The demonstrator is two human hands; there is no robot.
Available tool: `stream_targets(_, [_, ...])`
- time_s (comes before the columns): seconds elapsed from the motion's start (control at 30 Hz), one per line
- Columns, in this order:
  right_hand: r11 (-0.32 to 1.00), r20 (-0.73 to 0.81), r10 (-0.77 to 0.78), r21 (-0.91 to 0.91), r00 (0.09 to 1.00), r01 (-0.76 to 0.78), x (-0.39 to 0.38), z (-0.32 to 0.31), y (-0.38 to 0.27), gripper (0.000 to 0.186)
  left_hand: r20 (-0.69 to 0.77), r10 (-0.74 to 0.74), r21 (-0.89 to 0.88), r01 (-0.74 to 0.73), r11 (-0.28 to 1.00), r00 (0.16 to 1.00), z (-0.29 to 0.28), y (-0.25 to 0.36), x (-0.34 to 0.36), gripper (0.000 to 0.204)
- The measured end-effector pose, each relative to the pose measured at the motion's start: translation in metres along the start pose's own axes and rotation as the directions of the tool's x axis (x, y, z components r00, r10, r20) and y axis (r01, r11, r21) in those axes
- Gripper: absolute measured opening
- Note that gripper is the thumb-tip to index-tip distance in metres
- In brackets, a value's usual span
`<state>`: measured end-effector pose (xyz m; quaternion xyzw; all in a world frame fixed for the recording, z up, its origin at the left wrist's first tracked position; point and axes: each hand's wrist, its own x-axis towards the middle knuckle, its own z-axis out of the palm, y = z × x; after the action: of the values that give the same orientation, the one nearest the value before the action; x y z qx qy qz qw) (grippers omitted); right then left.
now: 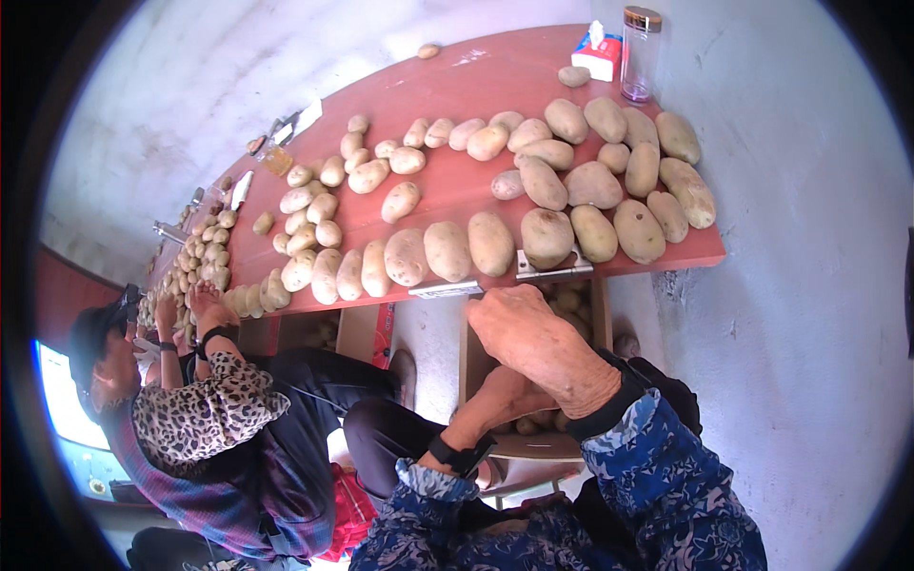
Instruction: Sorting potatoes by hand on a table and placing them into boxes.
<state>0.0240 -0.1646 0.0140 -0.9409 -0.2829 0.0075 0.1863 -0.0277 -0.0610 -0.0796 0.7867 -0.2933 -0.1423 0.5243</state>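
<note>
So the big red table point(409, 95) was loaded with potatoes point(447, 249); a cardboard box point(473, 366) sat below its near edge with more spuds in it; the person's right hand point(528, 333) was curled in tight over the box, the left hand point(507, 392) lower and half hidden behind it, so honestly I couldn't tell if either held anything; the closest oval potato point(490, 244) lay at the table edge just past the right knuckles, slightly left, long axis pointing away from the person; right was clearly nearer; a thin metal strip point(447, 289) sat just beside it.
</note>
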Motion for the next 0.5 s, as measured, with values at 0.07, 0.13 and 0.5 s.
stream_targets(0.07, [1.0,0.018,0.008,-0.004,1.0,-0.008,0.0,-0.002,0.0,0.011,0.047,-0.162,0.134,0.154,0.979,0.986,-0.014,0.003,-0.003,0.053])
stream_targets(0.13, [1.0,0.077,0.015,0.01,0.997,-0.016,-0.001,-0.004,0.0,0.015,0.069,-0.123,0.004,0.123,0.992,0.99,-0.03,0.012,-0.01,0.051])
stream_targets(0.5, [0.971,-0.111,0.13,-0.185,0.985,-0.149,-0.014,-0.01,0.016,0.014,-0.394,-0.22,-0.147,0.175,0.974,0.892,-0.124,0.096,-0.006,0.052])
